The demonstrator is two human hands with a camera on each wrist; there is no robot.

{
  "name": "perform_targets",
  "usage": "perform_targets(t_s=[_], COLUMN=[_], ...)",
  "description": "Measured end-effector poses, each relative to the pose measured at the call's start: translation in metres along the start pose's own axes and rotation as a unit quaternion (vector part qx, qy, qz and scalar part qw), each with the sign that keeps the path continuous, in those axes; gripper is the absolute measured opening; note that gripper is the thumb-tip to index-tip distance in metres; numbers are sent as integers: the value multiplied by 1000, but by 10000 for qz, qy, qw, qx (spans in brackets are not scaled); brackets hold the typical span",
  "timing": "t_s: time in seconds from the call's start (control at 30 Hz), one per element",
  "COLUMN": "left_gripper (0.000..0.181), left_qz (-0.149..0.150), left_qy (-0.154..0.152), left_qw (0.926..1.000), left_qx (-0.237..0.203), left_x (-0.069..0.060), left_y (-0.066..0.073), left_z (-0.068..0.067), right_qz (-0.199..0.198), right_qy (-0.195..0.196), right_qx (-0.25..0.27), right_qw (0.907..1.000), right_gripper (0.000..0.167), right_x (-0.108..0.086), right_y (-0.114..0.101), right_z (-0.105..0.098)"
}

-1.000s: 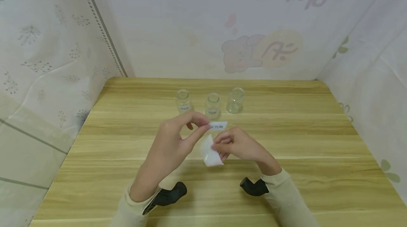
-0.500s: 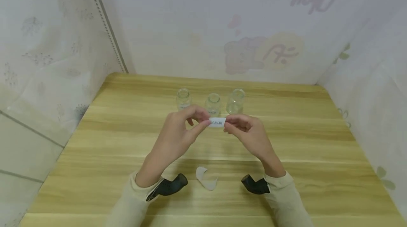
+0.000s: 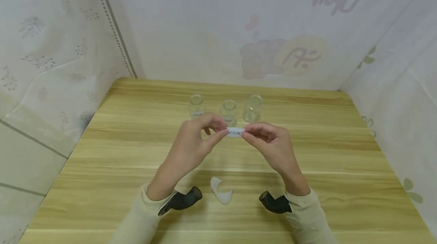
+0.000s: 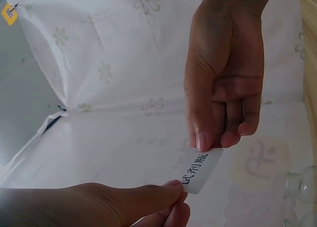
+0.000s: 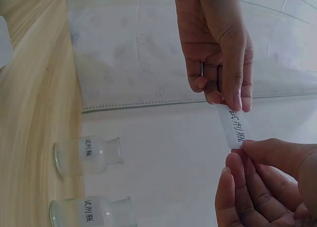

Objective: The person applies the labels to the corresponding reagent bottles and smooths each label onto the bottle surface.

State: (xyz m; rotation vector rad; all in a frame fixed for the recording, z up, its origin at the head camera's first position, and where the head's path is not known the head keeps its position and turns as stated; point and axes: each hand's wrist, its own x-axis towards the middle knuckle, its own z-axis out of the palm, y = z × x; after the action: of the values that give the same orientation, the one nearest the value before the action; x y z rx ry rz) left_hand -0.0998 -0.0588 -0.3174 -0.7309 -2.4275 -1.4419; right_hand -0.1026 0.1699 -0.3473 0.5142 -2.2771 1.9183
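A small white label (image 3: 235,132) with dark handwritten characters is stretched between both hands above the table. Its left end is pinched by the thumb and finger of my left hand (image 3: 191,145). My right hand (image 3: 273,145) pinches the other end in the same way. Behind the hands stand three uncapped clear glass bottles. The left bottle (image 3: 196,103) and the middle bottle (image 3: 229,109) carry similar labels, plainly seen in the right wrist view on one bottle (image 5: 89,155) and its neighbour (image 5: 94,212). No label shows on the right bottle (image 3: 252,109).
A curved scrap of white backing paper (image 3: 222,192) lies on the wooden table (image 3: 136,213) between the forearms. Black curved wrist mounts (image 3: 186,198) stick out from the sleeves. Patterned pale cloth (image 3: 187,27) hangs behind and at both sides of the table.
My right hand has let go of the white backing paper, which now lies on the table. It has moved up and taken hold of the label's right end.
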Motion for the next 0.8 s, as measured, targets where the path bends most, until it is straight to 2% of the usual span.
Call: perform_targets(t_s=[0.17, 0.47, 0.8], left_gripper=[10, 12, 8], left_qz=[2, -28, -25], left_qy=[40, 381, 275], left_qw=[10000, 9993, 9993], left_qx=[-5, -49, -259], left_x=[0, 5, 8], left_y=[0, -4, -6], left_z=[1, 6, 14], right_qz=[-23, -263, -256], right_qy=[182, 789, 657], right_qx=[-87, -263, -237], right_qw=[9998, 9962, 9972], right_gripper=[9, 8, 9], right_x=[0, 0, 0], right_y=[0, -3, -5], right_z=[1, -3, -8])
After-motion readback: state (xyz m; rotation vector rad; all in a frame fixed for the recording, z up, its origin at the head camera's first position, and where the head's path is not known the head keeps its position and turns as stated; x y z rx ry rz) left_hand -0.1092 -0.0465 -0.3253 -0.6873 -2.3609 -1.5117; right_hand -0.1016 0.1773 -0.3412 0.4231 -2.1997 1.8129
